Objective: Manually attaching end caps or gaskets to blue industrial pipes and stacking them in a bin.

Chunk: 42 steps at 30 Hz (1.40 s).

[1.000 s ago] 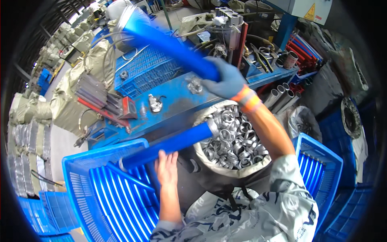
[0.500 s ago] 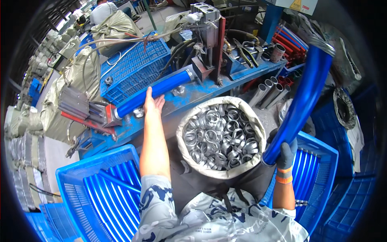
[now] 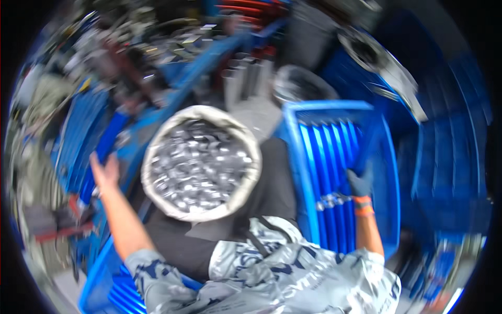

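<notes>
My bare left hand (image 3: 106, 171) is open, thumb and fingers apart, at the near side of a shiny blue tube (image 3: 111, 135) lying along the workbench fixture. Blur hides whether the palm touches that tube. On the right, my gloved right hand (image 3: 360, 183) is closed round the lower end of another blue tube (image 3: 372, 137), which rises over the right crate and blends into the blue behind it. Below it, several blue tubes (image 3: 327, 157) lie side by side in the blue crate (image 3: 328, 105).
Between my arms stands a pale cloth-rimmed container (image 3: 149, 167) filled with metal rings (image 3: 198, 165). The blue workbench (image 3: 196, 73) runs beyond it. Bare metal tubes (image 3: 248, 78) stand near the bench. Another crate (image 3: 94, 285) with blue tubes is at lower left.
The view has swung to the right and blurred. My right hand has carried its blue tube over the right crate. My left hand remains beside the tube on the bench.
</notes>
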Tool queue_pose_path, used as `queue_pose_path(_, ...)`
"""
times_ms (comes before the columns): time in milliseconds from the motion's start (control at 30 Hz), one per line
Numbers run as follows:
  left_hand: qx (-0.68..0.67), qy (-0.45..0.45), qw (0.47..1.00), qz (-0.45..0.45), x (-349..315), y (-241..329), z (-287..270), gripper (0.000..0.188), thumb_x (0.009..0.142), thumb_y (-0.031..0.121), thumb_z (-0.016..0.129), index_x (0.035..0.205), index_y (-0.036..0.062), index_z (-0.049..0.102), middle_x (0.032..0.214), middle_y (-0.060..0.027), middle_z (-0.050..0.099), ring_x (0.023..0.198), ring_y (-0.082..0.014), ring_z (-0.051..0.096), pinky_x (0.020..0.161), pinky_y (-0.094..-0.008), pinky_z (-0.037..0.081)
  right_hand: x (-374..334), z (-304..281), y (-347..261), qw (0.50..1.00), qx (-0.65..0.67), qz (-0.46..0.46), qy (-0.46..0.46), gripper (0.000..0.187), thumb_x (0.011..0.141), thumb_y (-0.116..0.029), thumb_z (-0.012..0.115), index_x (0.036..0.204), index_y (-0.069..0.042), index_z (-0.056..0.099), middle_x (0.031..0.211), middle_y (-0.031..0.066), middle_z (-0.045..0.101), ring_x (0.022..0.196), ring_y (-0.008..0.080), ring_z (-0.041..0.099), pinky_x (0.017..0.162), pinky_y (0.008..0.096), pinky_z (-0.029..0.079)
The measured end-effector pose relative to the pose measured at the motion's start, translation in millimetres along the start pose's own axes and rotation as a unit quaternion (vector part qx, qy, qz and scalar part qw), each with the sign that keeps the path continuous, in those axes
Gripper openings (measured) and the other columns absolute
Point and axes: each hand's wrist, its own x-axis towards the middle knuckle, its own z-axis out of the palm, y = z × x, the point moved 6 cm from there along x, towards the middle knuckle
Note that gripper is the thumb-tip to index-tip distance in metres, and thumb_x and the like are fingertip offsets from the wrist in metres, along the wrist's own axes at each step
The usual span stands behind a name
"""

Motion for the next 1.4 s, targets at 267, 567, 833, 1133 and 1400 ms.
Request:
queue_pose_path(267, 0.058, 0.123, 0.981, -0.135, -40.4, -99.2, 87.4, 0.103, 0.1, 0.063, 0.083, 0.164, -0.0076, 0.043, 0.154, -0.0216, 0.068, 0.122, -0.0303, 0.078, 0.093, -0.036, 0.066, -67.4, 56.9, 102.5, 0.978, -0.017, 0.11, -0.177, 0.104, 0.101, -0.057, 0.079, 0.176, -0.001, 0.033, 0.155, 0.0371, 0.063, 0.141, 0.0493, 0.067, 0.119, 0.052, 0.053)
queue_pose_path(567, 0.147, 0.097, 0.984, 0.001, -208.1, -67.6, 1.3, 0.081, 0.111, 0.052, 0.074, 0.169, 0.0039, 0.046, 0.16, -0.011, 0.062, 0.143, -0.0254, 0.061, 0.11, -0.0398, 0.052, -36.9, 91.7, 157.6, 0.98, -0.134, 0.077, -0.124, 0.076, 0.112, -0.055, 0.056, 0.174, -0.013, 0.042, 0.147, 0.0307, 0.068, 0.126, 0.0532, 0.071, 0.106, 0.0619, 0.057)
queue_pose_path(833, 0.365, 0.288, 0.867, 0.178, -389.7, -50.6, -140.7, 0.048, 0.113, 0.023, 0.072, 0.151, -0.0039, 0.06, 0.121, -0.0262, 0.08, 0.098, -0.0299, 0.082, 0.075, -0.0336, 0.066, 15.1, 138.6, 68.8, 0.977, -0.145, -0.051, -0.147, 0.072, 0.104, -0.053, 0.068, 0.162, -0.011, 0.061, 0.149, 0.0261, 0.07, 0.135, 0.0466, 0.068, 0.114, 0.0554, 0.055)
queue_pose_path(1133, 0.413, 0.319, 0.778, 0.35, -432.8, -83.2, -48.1, 0.025, 0.104, 0.017, 0.084, 0.119, -0.0003, 0.074, 0.112, -0.0105, 0.078, 0.106, -0.0186, 0.075, 0.098, -0.0356, 0.059, -110.0, 281.0, -323.8, 0.783, 0.079, -0.517, -0.337, 0.069, 0.099, -0.03, 0.085, 0.16, -0.008, 0.062, 0.16, 0.0238, 0.063, 0.144, 0.0401, 0.064, 0.12, 0.0515, 0.052)
queue_pose_path(1400, 0.416, 0.662, 0.621, -0.064, -597.9, -125.6, -404.9, 0.092, 0.083, 0.053, 0.093, 0.153, 0.0008, 0.062, 0.142, -0.027, 0.073, 0.135, -0.0473, 0.069, 0.117, -0.0555, 0.055, -208.6, 422.5, -352.3, 0.717, -0.032, -0.548, -0.429, 0.091, 0.091, -0.057, 0.086, 0.162, -0.008, 0.057, 0.153, 0.0225, 0.068, 0.139, 0.0434, 0.064, 0.123, 0.0585, 0.042)
